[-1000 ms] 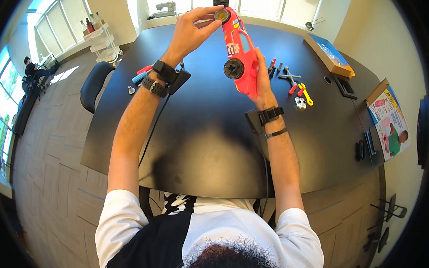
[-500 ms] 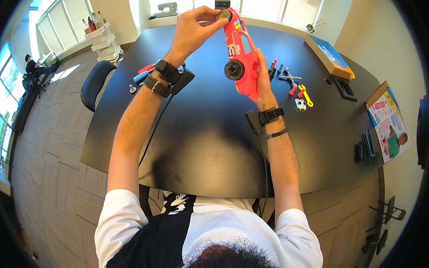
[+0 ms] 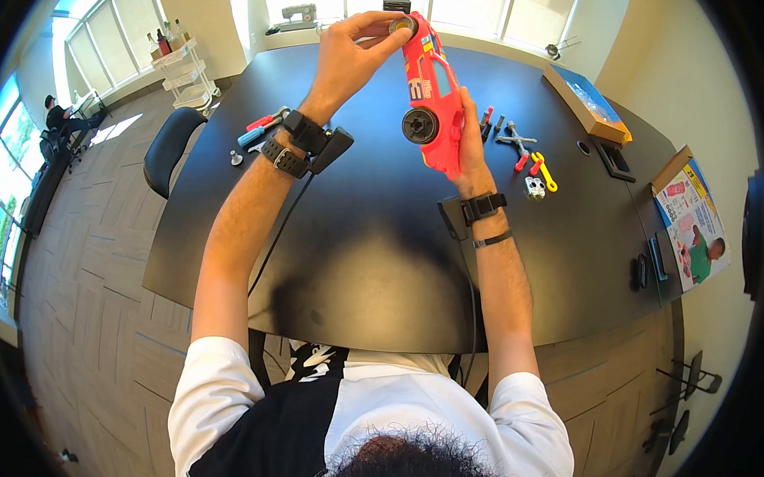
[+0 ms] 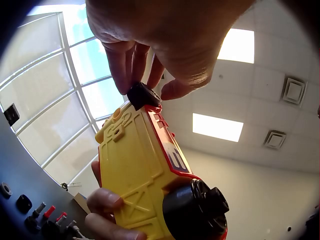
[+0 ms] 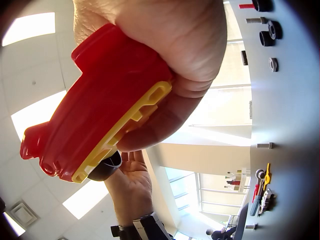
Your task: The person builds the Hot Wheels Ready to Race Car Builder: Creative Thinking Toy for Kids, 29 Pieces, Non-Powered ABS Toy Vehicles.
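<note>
A red toy car [image 3: 433, 93] is held up over the table, nose end away from the body. My right hand [image 3: 472, 145] grips its near end, thumb along the side; in the left wrist view fingers press the yellow underside [image 4: 132, 165]. My left hand [image 3: 350, 61] pinches the far wheel [image 3: 402, 26] between thumb and fingers, and in the left wrist view the black wheel [image 4: 142, 95] sits at the car's corner under the fingertips. The nearer black wheel [image 3: 420, 125], with a cross-shaped hub, is on the same side and untouched.
Right of the car lie a grey cross wrench [image 3: 516, 140], a yellow wrench [image 3: 546, 170] and a silver engine-like part [image 3: 535, 187]. Tools with blue and red handles [image 3: 253, 136] lie left. An open box [image 3: 589, 103] and a picture box [image 3: 690, 220] stand at right.
My left hand has shifted slightly right, its fingers changing position around the far wheel. The car has moved a little right and toward the body with the right hand.
</note>
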A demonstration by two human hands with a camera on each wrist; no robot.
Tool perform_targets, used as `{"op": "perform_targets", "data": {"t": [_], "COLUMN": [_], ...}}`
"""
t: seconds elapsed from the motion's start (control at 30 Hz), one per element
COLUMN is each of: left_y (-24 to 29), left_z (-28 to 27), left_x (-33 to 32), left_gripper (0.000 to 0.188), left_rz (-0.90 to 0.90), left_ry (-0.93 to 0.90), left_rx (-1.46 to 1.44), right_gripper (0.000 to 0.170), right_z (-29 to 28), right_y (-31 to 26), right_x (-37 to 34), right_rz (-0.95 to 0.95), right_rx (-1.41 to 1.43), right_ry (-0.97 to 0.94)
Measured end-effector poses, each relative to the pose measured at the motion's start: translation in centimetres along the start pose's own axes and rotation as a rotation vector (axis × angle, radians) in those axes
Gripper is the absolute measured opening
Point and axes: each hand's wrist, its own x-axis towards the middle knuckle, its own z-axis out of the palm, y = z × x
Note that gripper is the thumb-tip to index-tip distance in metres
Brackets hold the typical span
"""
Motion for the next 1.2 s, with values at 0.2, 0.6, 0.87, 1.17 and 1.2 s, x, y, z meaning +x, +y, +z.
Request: {"op": "perform_targets", "data": {"t": [0.2, 0.6, 0.87, 1.17, 1.2], "left_y": [-0.5, -0.1, -3.3, -14.3, -16.0], "left_z": [-0.1, 0.1, -2.3, -7.9, -8.1], "left_x": [0.0, -0.2, -1.5, -1.2, -1.8], "left_gripper": [0.038, 0.035, 0.022, 0.034, 0.040], "left_rz": [0.033, 0.004, 0.212, -0.332, -0.466], "left_ry": [-0.002, 0.041, 0.047, -0.025, -0.052], "left_rx": [0.014, 0.063, 0.356, 0.498, 0.514], "right_gripper": [0.064, 0.063, 0.058, 0.054, 0.054], "right_z": [-0.2, 0.1, -0.5, -0.1, -0.1], "right_y": [0.1, 0.0, -0.1, -0.2, -0.2], "right_x": [0.2, 0.1, 0.2, 0.3, 0.3], "right_rz": [-0.005, -0.016, -0.010, -0.066, -0.060], "right_rx": [0.018, 0.003, 0.047, 0.047, 0.056], "right_ry": [-0.011, -0.004, 0.020, 0.109, 0.099]}}
